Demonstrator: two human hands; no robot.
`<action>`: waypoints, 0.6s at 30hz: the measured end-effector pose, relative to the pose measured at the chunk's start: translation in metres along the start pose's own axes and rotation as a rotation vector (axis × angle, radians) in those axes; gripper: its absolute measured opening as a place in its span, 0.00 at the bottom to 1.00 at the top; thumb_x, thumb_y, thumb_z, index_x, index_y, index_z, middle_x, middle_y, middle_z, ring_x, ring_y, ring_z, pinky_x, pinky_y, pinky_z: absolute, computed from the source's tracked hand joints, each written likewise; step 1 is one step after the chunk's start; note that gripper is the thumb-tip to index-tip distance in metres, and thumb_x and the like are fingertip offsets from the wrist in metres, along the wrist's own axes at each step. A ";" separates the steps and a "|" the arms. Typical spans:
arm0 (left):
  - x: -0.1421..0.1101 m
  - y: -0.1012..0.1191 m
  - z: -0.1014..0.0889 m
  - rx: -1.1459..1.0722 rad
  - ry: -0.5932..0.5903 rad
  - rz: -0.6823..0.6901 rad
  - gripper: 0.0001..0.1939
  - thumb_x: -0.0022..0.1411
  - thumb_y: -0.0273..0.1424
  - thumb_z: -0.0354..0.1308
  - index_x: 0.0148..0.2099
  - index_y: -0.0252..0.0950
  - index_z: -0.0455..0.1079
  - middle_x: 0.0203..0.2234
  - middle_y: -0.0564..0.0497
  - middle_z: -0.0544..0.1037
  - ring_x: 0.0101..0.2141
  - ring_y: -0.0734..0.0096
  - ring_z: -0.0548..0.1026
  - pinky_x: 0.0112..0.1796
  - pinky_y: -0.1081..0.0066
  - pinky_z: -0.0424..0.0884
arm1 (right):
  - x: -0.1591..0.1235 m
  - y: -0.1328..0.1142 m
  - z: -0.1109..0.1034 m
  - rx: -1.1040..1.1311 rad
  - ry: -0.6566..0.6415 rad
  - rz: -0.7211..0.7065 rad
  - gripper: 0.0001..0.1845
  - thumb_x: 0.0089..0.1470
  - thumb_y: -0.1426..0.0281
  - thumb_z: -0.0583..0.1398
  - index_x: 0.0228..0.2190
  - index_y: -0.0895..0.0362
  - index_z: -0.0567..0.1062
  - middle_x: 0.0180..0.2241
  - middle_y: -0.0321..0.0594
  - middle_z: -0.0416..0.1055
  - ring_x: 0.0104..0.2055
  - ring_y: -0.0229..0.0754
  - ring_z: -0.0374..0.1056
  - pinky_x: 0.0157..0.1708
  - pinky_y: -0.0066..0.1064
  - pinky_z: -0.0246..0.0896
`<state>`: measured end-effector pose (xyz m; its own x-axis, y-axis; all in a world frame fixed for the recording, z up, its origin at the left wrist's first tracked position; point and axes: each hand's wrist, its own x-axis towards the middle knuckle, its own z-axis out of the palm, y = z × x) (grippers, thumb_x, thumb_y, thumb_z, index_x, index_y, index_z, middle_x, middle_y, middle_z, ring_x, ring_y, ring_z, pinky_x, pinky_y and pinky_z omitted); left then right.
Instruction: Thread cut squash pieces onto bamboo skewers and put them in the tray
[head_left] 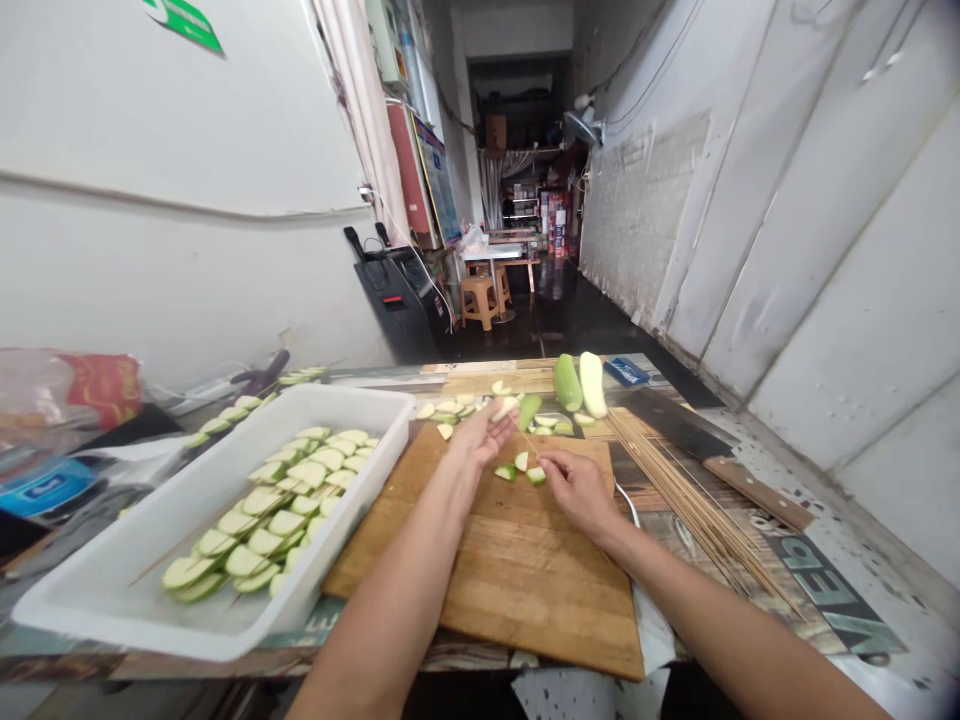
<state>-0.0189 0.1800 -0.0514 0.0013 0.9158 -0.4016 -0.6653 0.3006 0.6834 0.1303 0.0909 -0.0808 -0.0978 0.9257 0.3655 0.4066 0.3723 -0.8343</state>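
My left hand (484,432) reaches over the far edge of a wooden cutting board (517,570), its fingers closed on a pale green vegetable slice (501,407). My right hand (574,485) is pinched round a thin bamboo skewer (527,441) that points toward that slice. A few cut slices (520,467) lie on the board just in front of the right hand. More loose slices (450,408) are scattered beyond the board. Two halves of a green gourd (580,383) lie behind them.
A white plastic tray (120,590) on the left holds several skewers threaded with slices. A bundle of bare skewers (690,500) lies right of the board, beside a large cleaver (697,435). Bags and clutter sit at far left. A corridor with stools (480,298) stretches ahead.
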 end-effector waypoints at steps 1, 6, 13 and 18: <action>0.000 0.000 0.000 0.004 -0.001 -0.001 0.01 0.54 0.22 0.56 0.32 0.29 0.66 0.25 0.41 0.76 0.26 0.67 0.77 0.29 0.72 0.74 | 0.001 0.000 0.000 0.010 -0.007 0.007 0.13 0.53 0.68 0.52 0.29 0.58 0.75 0.28 0.40 0.73 0.30 0.40 0.66 0.31 0.28 0.58; -0.002 0.000 0.002 0.013 0.004 -0.013 0.01 0.55 0.22 0.56 0.32 0.29 0.66 0.24 0.41 0.76 0.26 0.68 0.76 0.29 0.72 0.74 | 0.007 0.002 0.005 0.197 -0.048 0.081 0.12 0.51 0.67 0.52 0.25 0.60 0.73 0.22 0.37 0.68 0.25 0.36 0.62 0.26 0.26 0.55; -0.004 -0.008 0.006 0.028 -0.019 -0.044 0.00 0.55 0.22 0.55 0.32 0.29 0.66 0.24 0.43 0.76 0.26 0.68 0.76 0.30 0.72 0.74 | 0.010 -0.004 0.008 0.657 -0.103 0.403 0.17 0.44 0.58 0.57 0.27 0.61 0.69 0.13 0.26 0.53 0.13 0.26 0.41 0.13 0.21 0.34; -0.005 -0.012 0.008 0.044 -0.032 -0.048 0.01 0.56 0.23 0.55 0.33 0.29 0.66 0.25 0.43 0.77 0.26 0.69 0.76 0.30 0.72 0.74 | 0.012 -0.007 0.006 0.730 -0.096 0.449 0.19 0.41 0.56 0.59 0.26 0.61 0.69 0.12 0.26 0.54 0.12 0.24 0.40 0.13 0.20 0.30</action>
<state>-0.0050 0.1737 -0.0524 0.0561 0.9080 -0.4153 -0.6304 0.3548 0.6905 0.1206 0.0993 -0.0732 -0.1573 0.9849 -0.0718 -0.2573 -0.1111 -0.9599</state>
